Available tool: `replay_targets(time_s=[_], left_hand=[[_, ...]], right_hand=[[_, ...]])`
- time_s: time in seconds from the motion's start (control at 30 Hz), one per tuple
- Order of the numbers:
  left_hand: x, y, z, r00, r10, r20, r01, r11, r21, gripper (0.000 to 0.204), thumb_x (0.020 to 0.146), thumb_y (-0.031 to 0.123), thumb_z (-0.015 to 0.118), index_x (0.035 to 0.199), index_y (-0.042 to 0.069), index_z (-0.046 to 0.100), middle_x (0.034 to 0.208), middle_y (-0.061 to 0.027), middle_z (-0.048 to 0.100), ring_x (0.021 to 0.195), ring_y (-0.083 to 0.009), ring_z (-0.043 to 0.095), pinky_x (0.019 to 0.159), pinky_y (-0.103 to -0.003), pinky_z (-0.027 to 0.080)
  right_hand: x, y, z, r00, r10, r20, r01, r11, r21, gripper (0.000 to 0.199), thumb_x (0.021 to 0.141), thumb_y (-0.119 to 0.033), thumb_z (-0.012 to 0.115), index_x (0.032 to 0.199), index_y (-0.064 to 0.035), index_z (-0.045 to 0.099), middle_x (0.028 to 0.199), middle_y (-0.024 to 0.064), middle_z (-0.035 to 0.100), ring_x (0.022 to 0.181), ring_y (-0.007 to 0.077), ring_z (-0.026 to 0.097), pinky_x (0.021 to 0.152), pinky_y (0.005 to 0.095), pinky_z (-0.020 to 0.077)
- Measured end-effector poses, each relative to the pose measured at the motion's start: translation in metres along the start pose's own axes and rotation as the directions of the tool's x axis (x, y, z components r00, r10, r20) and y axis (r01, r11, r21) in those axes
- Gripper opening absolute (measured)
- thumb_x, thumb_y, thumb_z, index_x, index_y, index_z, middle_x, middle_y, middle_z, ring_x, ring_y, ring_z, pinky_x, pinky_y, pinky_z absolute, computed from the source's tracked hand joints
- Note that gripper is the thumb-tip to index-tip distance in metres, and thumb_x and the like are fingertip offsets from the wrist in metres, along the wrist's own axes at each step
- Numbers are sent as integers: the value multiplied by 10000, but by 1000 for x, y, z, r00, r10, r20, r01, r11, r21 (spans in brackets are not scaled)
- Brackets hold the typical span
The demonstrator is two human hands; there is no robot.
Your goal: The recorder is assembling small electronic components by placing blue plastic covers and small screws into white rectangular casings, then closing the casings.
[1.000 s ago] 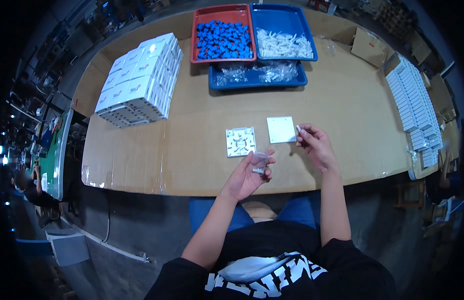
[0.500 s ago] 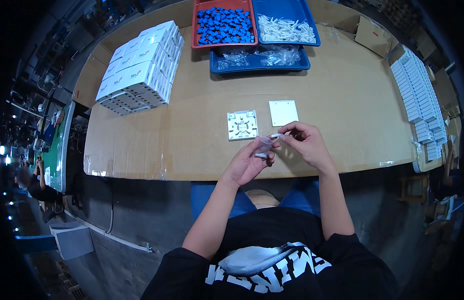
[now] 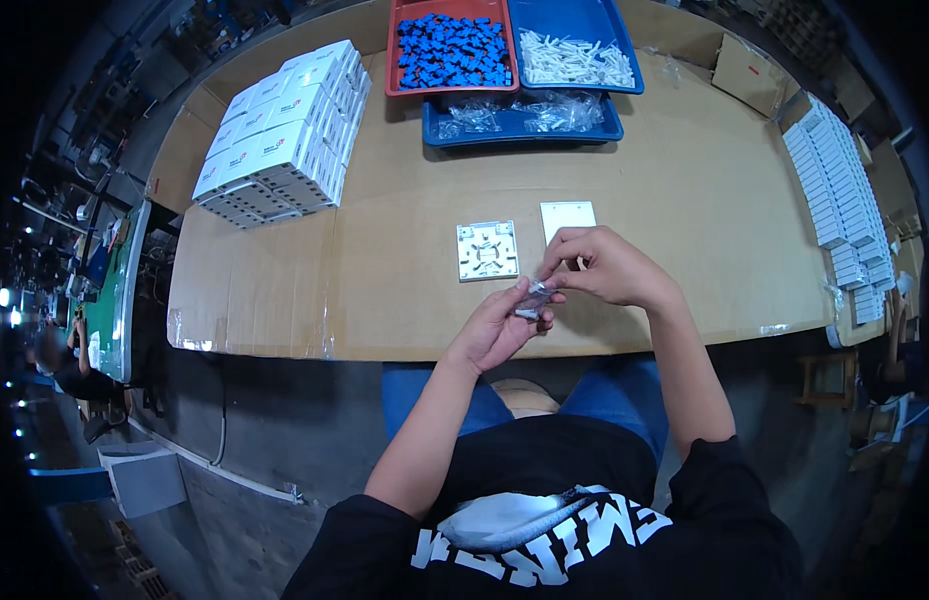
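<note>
A small clear plastic bag (image 3: 534,299) with white pieces inside is held in my left hand (image 3: 497,328), its fingers closed around the lower part. My right hand (image 3: 607,268) pinches at the bag's top, thumb and forefinger together; whether a white piece is between them is hidden. Just beyond my hands lies an open white square box base (image 3: 488,250) with moulded clips inside. To its right rests a flat white square cover (image 3: 568,216), partly hidden behind my right hand.
At the back stand a red tray (image 3: 452,91) of blue parts, a blue tray (image 3: 637,75) of white sticks and a lower blue tray (image 3: 525,142) of clear bags. White boxes (image 3: 275,140) are stacked at left; white parts (image 3: 835,200) line the right edge. A person (image 3: 85,372) sits far left.
My right hand has come over the mouth of the bag and bent downward. The white piece it held in view before is no longer seen at its fingertips.
</note>
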State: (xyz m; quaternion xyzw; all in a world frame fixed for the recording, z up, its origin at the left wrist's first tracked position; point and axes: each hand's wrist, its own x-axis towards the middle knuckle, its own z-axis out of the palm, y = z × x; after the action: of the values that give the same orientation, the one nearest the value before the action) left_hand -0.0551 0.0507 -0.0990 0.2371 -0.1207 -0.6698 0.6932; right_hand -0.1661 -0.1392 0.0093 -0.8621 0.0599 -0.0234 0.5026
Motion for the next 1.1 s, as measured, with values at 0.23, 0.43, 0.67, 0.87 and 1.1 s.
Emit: replay_targets(time_s=[0.23, 0.43, 0.67, 0.87, 1.1], left_hand=[[-1, 1, 1, 1000, 1, -6, -1, 1000, 8, 439, 1094, 376, 510, 1325, 10, 580, 1208, -117, 665, 966, -172, 617, 891, -345, 497], [-1, 1, 0, 1000, 3, 4, -3, 1000, 29, 439, 1095, 366, 515, 1317, -7, 585, 1202, -124, 670, 978, -176, 624, 889, -343, 503], [3, 2, -1, 999, -18, 34, 20, 999, -36, 436, 1098, 402, 478, 1365, 64, 544, 1216, -109, 656, 987, -188, 630, 908, -367, 505], [2, -1, -7, 999, 21, 50, -19, 999, -38, 437, 1100, 412, 462, 1377, 82, 532, 1215, -101, 652, 1001, -200, 625, 913, -374, 503], [3, -3, -7, 997, -3, 72, 7, 999, -50, 452, 1098, 410, 466, 1390, 70, 523, 1225, -107, 642, 1036, -216, 618, 930, -385, 506]], right_hand=[[17, 1, 4, 981, 91, 170, -118, 980, 157, 139, 813, 2, 739, 944, 32, 775, 1055, 100, 684, 842, 174, 679, 750, 311, 550], [19, -3, 1, 956, 120, 267, -153, 982, 109, 147, 848, -23, 734, 967, 48, 781, 1190, 134, 689, 802, 160, 685, 728, 300, 560], [14, 6, -6, 963, 65, 263, -90, 992, 83, 269, 1012, -171, 616, 1158, 19, 740, 1272, 127, 698, 959, 184, 696, 871, 333, 549], [19, -6, 8, 916, 200, 349, -220, 975, 20, 464, 1100, -370, 492, 1305, 9, 664, 1228, 155, 718, 1013, 233, 689, 921, 365, 537], [19, 8, 3, 910, 207, 358, -251, 965, 80, 484, 1111, -387, 458, 1331, -1, 651, 1159, 151, 728, 928, 192, 674, 883, 341, 544]])
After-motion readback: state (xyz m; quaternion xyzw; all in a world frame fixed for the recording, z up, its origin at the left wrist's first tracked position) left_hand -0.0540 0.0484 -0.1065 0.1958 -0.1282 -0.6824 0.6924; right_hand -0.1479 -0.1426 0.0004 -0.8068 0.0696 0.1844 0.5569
